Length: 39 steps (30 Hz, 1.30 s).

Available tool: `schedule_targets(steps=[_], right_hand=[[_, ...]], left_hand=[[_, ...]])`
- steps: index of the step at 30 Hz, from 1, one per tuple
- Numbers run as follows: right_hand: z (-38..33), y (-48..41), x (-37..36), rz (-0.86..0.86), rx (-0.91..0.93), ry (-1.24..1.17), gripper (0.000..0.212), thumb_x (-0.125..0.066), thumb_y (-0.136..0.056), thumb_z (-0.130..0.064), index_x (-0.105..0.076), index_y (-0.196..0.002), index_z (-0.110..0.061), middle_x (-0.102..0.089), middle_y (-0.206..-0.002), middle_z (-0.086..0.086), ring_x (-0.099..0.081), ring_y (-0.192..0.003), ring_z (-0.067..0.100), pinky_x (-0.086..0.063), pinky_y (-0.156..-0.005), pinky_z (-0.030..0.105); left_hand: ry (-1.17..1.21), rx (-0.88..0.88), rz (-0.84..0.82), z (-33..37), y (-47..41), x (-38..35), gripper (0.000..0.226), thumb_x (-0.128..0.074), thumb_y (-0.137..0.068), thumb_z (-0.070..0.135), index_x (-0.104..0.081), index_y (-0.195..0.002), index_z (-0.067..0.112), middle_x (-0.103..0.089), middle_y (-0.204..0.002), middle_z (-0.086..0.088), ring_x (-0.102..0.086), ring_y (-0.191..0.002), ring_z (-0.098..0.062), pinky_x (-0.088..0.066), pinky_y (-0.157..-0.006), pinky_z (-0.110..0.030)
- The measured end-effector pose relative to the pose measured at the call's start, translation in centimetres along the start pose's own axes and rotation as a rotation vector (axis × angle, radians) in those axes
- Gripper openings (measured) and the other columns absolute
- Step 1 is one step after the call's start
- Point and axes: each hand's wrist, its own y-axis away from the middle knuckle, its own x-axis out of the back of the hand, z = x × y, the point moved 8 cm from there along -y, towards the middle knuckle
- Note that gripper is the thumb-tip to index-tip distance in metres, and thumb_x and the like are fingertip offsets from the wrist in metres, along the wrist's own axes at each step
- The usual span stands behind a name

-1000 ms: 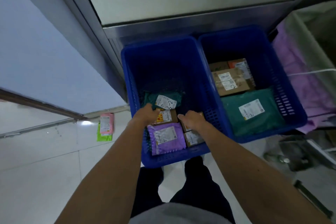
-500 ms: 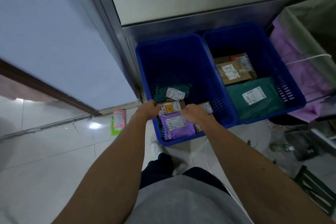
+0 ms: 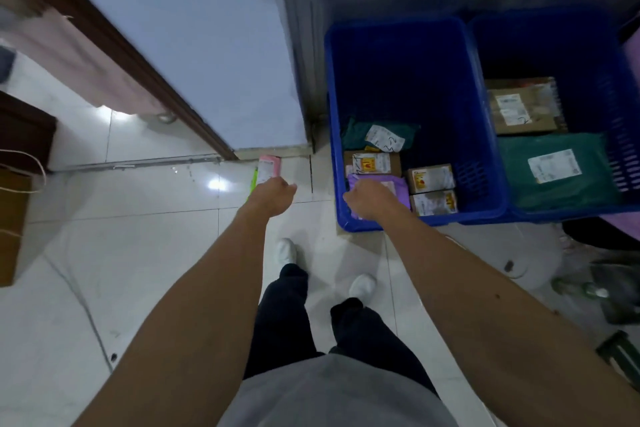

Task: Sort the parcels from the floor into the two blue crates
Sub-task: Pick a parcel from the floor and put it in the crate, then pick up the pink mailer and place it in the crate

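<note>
Two blue crates stand side by side against the wall. The left crate (image 3: 398, 26) holds a green bag (image 3: 356, 130), a brown box (image 3: 372, 163), a purple bag (image 3: 394, 185) and two small boxes (image 3: 431, 178). In the right crate (image 3: 554, 22) lie cardboard boxes (image 3: 523, 107) and a large green bag (image 3: 554, 177). A pink parcel (image 3: 270, 165) lies on a green one (image 3: 254, 180) on the floor by the wall. My left hand (image 3: 273, 198) hovers just in front of them, holding nothing. My right hand (image 3: 369, 201) is over the left crate's near corner, covering part of the purple bag, fingers bent down.
A brown paper bag (image 3: 10, 218) with string handles stands at the far left. A dark door frame (image 3: 145, 76) runs diagonally to the wall. Dark clutter (image 3: 616, 288) sits on the floor at the right. My white shoes (image 3: 285, 250) stand on white tiles.
My view has swung left. My left hand left the left crate and moved out over the floor toward the pink parcel. My right hand slid to the crate's near-left corner.
</note>
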Motion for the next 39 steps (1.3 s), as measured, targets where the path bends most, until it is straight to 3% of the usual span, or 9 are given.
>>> schedule_targets(steps=[4, 9, 14, 18, 21, 24, 29, 34, 39], right_hand=[[-3.3, -1.9, -2.8, 0.0, 0.017, 0.043, 0.03, -0.043, -0.098, -0.036, -0.056, -0.103, -0.009, -0.057, -0.103, 0.009, -0.058, -0.1, 0.031, -0.041, -0.077, 0.037], [-7.0, -7.7, -7.8, -0.041, -0.03, 0.031, 0.026, -0.044, -0.091, -0.031, -0.06, -0.096, -0.011, -0.061, -0.099, 0.009, -0.06, -0.089, 0.027, -0.046, -0.07, 0.035], [-9.6, -16.4, -13.8, -0.058, -0.04, 0.023, 0.023, -0.043, -0.091, -0.024, -0.051, -0.074, -0.011, -0.054, -0.075, 0.004, -0.048, -0.064, 0.018, -0.035, -0.053, 0.029], [-10.7, -24.8, -19.9, -0.087, -0.061, 0.06, 0.03, -0.039, -0.095, -0.026, -0.05, -0.071, -0.012, -0.053, -0.073, 0.004, -0.053, -0.07, 0.025, -0.04, -0.068, 0.038], [-10.4, -31.8, -24.9, -0.066, -0.072, 0.051, 0.03, -0.041, -0.092, -0.027, -0.046, -0.065, -0.012, -0.051, -0.073, 0.006, -0.051, -0.074, 0.03, -0.035, -0.064, 0.033], [-10.1, -37.4, -28.7, -0.086, -0.086, 0.047, 0.028, -0.041, -0.093, -0.03, -0.053, -0.078, -0.009, -0.056, -0.086, 0.012, -0.049, -0.08, 0.03, -0.037, -0.069, 0.031], [-8.5, -48.6, -35.4, -0.144, -0.131, -0.054, 0.03, -0.044, -0.094, -0.033, -0.056, -0.082, -0.009, -0.054, -0.084, 0.009, -0.053, -0.085, 0.032, -0.037, -0.068, 0.032], [-7.2, -57.8, -40.2, -0.108, -0.153, -0.309, 0.026, -0.05, -0.092, -0.026, -0.068, -0.101, -0.01, -0.068, -0.104, 0.013, -0.062, -0.099, 0.034, -0.049, -0.082, 0.036], [-6.4, -63.9, -44.1, -0.092, -0.188, -0.524, 0.026, -0.062, -0.088, -0.042, -0.051, -0.103, -0.024, -0.052, -0.097, 0.004, -0.049, -0.088, 0.022, -0.04, -0.065, 0.027]], left_hand=[[0.0, 0.007, 0.001, -4.1, -2.3, 0.8, 0.044, -0.037, -0.106, 0.029, -0.054, -0.133, -0.001, -0.054, -0.136, -0.023, -0.052, -0.123, -0.039, -0.043, -0.103, -0.042], [0.025, 0.043, -0.038, -10.8, -9.0, 0.7, 0.048, -0.039, -0.104, 0.04, -0.052, -0.136, 0.007, -0.057, -0.136, -0.018, -0.054, -0.122, -0.037, -0.044, -0.101, -0.039], [0.097, 0.072, -0.073, -17.6, -18.5, -1.1, 0.049, -0.041, -0.101, 0.048, -0.051, -0.137, 0.016, -0.061, -0.133, -0.012, -0.056, -0.121, -0.034, -0.044, -0.102, -0.04], [0.15, 0.054, -0.113, -21.4, -26.9, -4.1, 0.051, -0.04, -0.102, 0.049, -0.048, -0.14, 0.017, -0.063, -0.133, -0.009, -0.057, -0.121, -0.032, -0.043, -0.104, -0.039], [0.207, 0.064, -0.109, -24.5, -33.9, -7.5, 0.049, -0.043, -0.102, 0.047, -0.049, -0.14, 0.017, -0.062, -0.134, -0.008, -0.055, -0.123, -0.032, -0.041, -0.105, -0.037], [0.25, 0.062, -0.088, -26.8, -39.6, -10.1, 0.048, -0.045, -0.102, 0.046, -0.051, -0.138, 0.016, -0.06, -0.135, -0.01, -0.054, -0.125, -0.033, -0.04, -0.106, -0.037], [0.31, 0.042, -0.095, -30.1, -50.1, -15.6, 0.051, -0.046, -0.098, 0.048, -0.057, -0.125, 0.006, -0.061, -0.129, -0.022, -0.054, -0.12, -0.042, -0.043, -0.101, -0.044], [0.263, 0.024, -0.034, -32.9, -57.9, -19.2, 0.047, -0.042, -0.104, 0.04, -0.05, -0.142, 0.013, -0.057, -0.14, -0.013, -0.052, -0.129, -0.032, -0.04, -0.107, -0.035], [0.22, -0.025, 0.043, -34.1, -63.0, -20.9, 0.041, -0.043, -0.103, 0.035, -0.055, -0.135, 0.013, -0.059, -0.135, -0.017, -0.057, -0.12, -0.034, -0.046, -0.099, -0.036]])
